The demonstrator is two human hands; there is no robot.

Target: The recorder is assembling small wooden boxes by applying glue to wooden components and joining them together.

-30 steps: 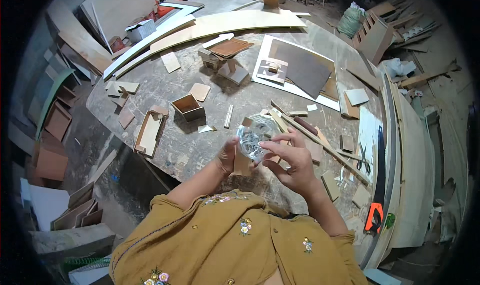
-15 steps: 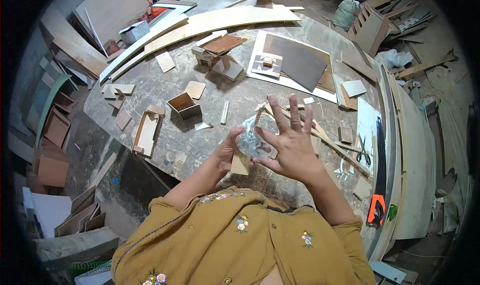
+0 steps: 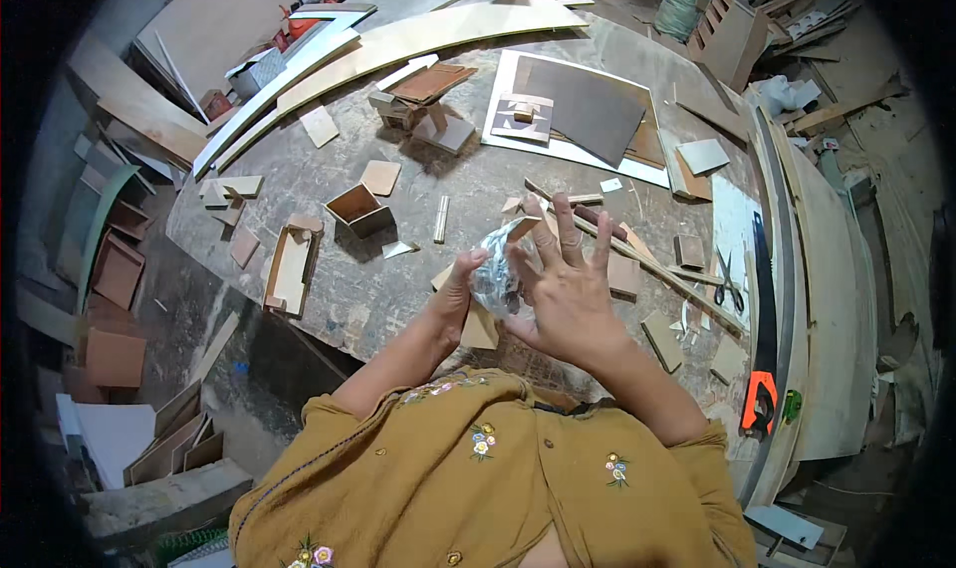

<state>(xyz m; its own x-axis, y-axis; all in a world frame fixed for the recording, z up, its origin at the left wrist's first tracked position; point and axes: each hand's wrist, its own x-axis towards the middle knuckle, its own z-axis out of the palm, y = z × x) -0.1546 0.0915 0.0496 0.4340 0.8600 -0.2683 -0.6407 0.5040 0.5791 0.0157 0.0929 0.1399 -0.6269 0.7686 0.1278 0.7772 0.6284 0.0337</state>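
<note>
On the counter point(image 3: 349, 299), a shallow wooden tray point(image 3: 290, 266) lies left of an open wooden box point(image 3: 358, 211). Next, the left hand point(image 3: 454, 294) has its grip closed around crinkled clear plastic point(image 3: 492, 277), held above the near edge. Just right, the right hand point(image 3: 576, 291) spreads its fingers, its grip loose; whether it touches the plastic is unclear. Scissors point(image 3: 730, 291) and an orange-handled saw point(image 3: 761, 397) lie farther right.

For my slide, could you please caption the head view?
Left hand holds shiny object, right hand spread alongside, over cluttered worktable.

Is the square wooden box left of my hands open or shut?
Open: no lid covers the box, and its inside shows.
</note>
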